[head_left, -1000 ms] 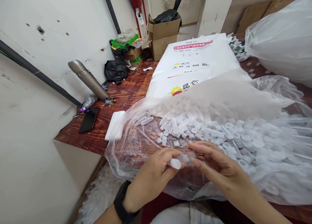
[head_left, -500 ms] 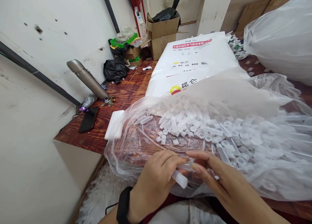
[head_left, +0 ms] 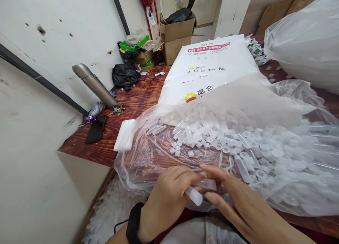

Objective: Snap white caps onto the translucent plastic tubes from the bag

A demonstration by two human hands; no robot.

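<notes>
My left hand (head_left: 173, 189), with a black band at the wrist, is closed around translucent plastic tubes. One tube (head_left: 194, 196) sticks out below its fingers, and another (head_left: 208, 184) points right from between thumb and forefinger. Beside it, my right hand (head_left: 227, 187) has thumb and fingers spread apart around the end of that second tube, with nothing visibly gripped. Just beyond both hands lies a clear plastic bag (head_left: 148, 162), opened out, with a heap of white caps and tubes (head_left: 238, 141) on it.
A white printed sack (head_left: 212, 67) lies behind the heap. On the left of the wooden table (head_left: 92, 154) are a phone (head_left: 96, 129), keys (head_left: 118, 110), a metal flask (head_left: 95, 85) and a white block (head_left: 124, 135). A large filled bag (head_left: 304, 42) stands at the right.
My right thumb and fingers have parted wider and moved off the tube's end. More of the tube pointing right now shows. My left hand has barely moved.
</notes>
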